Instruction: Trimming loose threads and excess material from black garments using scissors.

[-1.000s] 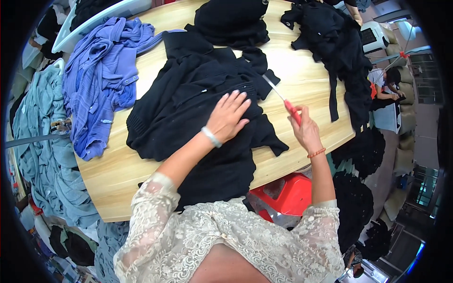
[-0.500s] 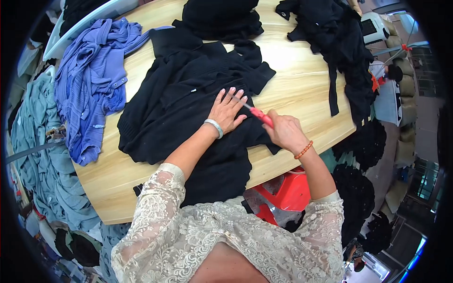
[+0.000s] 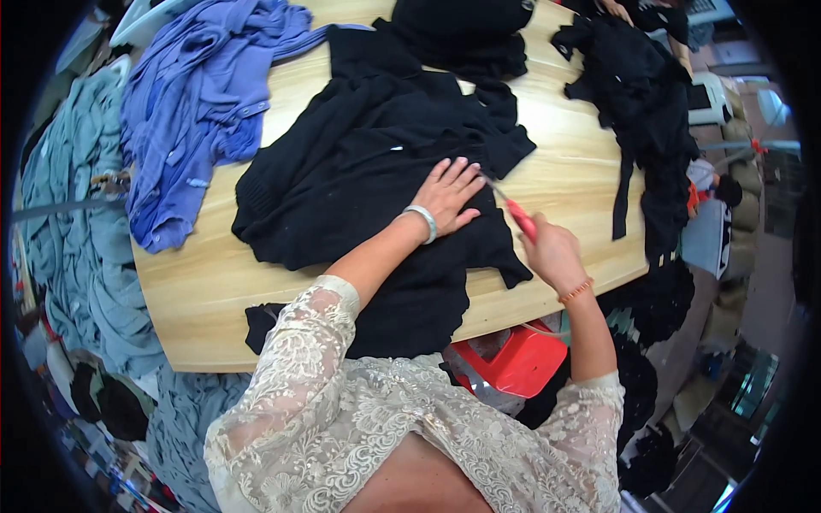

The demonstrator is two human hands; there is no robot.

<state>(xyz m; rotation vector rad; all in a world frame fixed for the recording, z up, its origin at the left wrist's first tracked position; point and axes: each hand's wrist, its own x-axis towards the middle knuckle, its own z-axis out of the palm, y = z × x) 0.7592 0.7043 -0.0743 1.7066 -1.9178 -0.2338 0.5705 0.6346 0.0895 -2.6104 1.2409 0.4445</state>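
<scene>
A black knitted garment point(image 3: 368, 171) lies spread over a light wooden table point(image 3: 564, 179). My left hand point(image 3: 449, 192) presses flat on it with fingers apart, a silver bangle on the wrist. My right hand point(image 3: 552, 252) grips a small red-handled cutting tool point(image 3: 517, 215), its thin metal tip pointing at the cloth just right of my left fingers. An orange bracelet circles my right wrist.
A blue-violet garment point(image 3: 201, 103) lies heaped at the table's left. More black clothes point(image 3: 637, 94) hang over the right edge, another black pile point(image 3: 466, 34) sits at the far side. Grey-blue cloth point(image 3: 68, 231) drapes at the left; a red stool point(image 3: 513, 359) stands under the table.
My right hand has brought the red tool down from the bare wood toward the garment beside my left hand. The view has shifted slightly; my left hand stays pressed on the cloth.
</scene>
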